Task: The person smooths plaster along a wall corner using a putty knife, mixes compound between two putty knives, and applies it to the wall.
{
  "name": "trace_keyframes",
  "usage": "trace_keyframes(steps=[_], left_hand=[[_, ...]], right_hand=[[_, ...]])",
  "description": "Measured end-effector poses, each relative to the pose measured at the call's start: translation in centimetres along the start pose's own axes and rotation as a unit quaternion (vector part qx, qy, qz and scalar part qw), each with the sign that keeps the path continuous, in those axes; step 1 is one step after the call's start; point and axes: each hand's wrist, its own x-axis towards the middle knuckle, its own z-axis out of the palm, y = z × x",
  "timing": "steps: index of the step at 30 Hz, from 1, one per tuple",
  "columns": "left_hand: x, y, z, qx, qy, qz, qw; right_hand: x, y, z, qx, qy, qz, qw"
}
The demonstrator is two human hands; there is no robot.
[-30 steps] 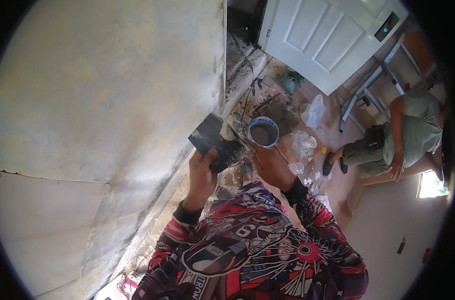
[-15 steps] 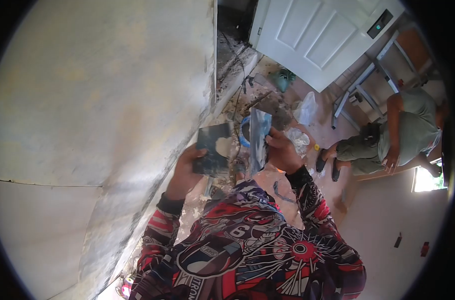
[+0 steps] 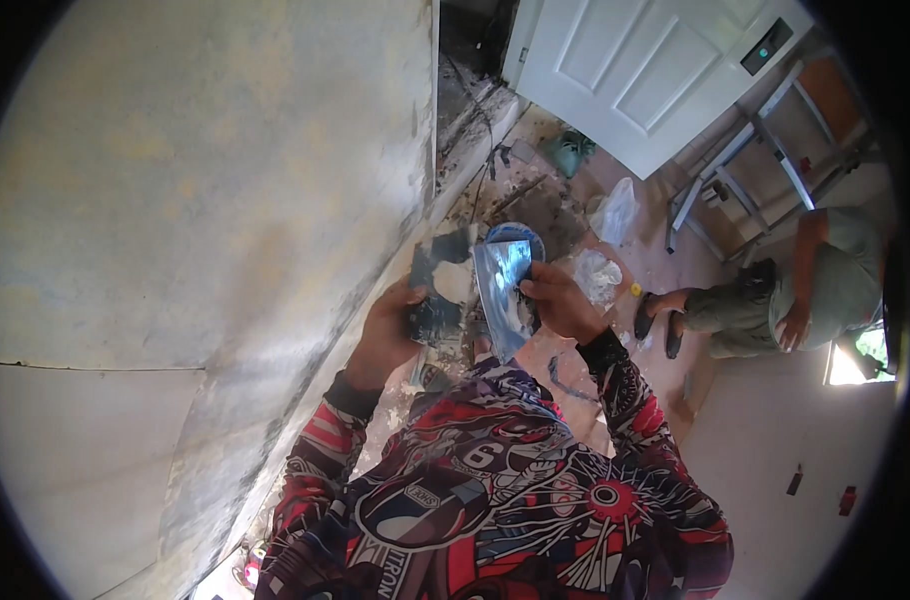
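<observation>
The left hand (image 3: 388,325) had its fingers closed on the edge of a dark plate (image 3: 435,320), thumb on top, a pale dab (image 3: 453,282) lying just beyond the thumb tip. The right hand (image 3: 567,303) had its fingers pinched round a shiny metal blade (image 3: 502,285), just beside the plate; I couldn't tell whether the two touched. Past those fingers stood a partly hidden bucket (image 3: 527,233), crumpled plastic (image 3: 599,277) nearby, and farther right, a person (image 3: 843,265).

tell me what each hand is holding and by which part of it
The left hand holds a dark flat board by its left edge, thumb on top; the right hand holds a shiny flat blade by its right edge.
</observation>
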Motion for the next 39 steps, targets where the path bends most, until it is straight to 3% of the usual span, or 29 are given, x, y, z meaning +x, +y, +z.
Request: trace_keyframes(steps=[1, 4, 8, 10, 12, 19, 22, 23, 26, 30, 36, 39], left_hand=[[-1.5, 0.8, 3.6, -0.038, -0.081, -0.009, 0.996], [-0.1, 1.9, 1.0, 0.031, -0.042, 0.055, 0.997], [-0.1, 3.5, -0.5, 0.137, -0.023, 0.138, 0.981], [-0.4, 3.0, 1.0, 0.299, 0.065, 0.218, 0.927], [0.0, 3.0, 0.5, 0.489, 0.104, 0.281, 0.819], [-0.5, 1.9, 4.8, 0.587, 0.086, 0.389, 0.705], [-0.9, 1.5, 5.2, 0.706, 0.090, 0.361, 0.603], [-0.7, 0.8, 5.2, 0.704, 0.049, 0.409, 0.578], [-1.9, 0.3, 5.4, 0.772, 0.037, 0.368, 0.516], [-1.3, 0.6, 2.4, 0.801, -0.040, 0.417, 0.428], [-0.6, 2.0, -3.0, 0.841, -0.041, 0.408, 0.352], [-1.0, 1.7, -5.0, 0.842, 0.077, 0.338, 0.412]], right_hand=[[-0.2, 0.3, -0.6, -0.017, -0.004, 0.012, 1.000], [0.3, 1.7, -2.5, -0.093, 0.043, 0.039, 0.994], [-0.4, 0.9, -1.2, 0.058, 0.092, -0.012, 0.994], [-0.3, 1.3, -0.3, 0.064, 0.118, -0.065, 0.989], [-0.2, 1.7, 1.5, 0.052, 0.134, -0.090, 0.986], [-0.5, 0.9, 5.0, 0.122, 0.107, -0.129, 0.978], [-0.4, 1.0, 5.8, 0.166, 0.090, -0.150, 0.971], [-0.5, 0.9, 6.2, 0.181, 0.091, -0.157, 0.967], [-0.7, 0.1, 7.1, 0.207, 0.090, -0.171, 0.959], [-0.5, 0.7, 5.9, 0.202, 0.072, -0.183, 0.959], [-0.3, 1.7, 5.6, 0.193, 0.072, -0.211, 0.955], [-0.3, 1.3, 5.2, 0.159, 0.085, -0.220, 0.959]])
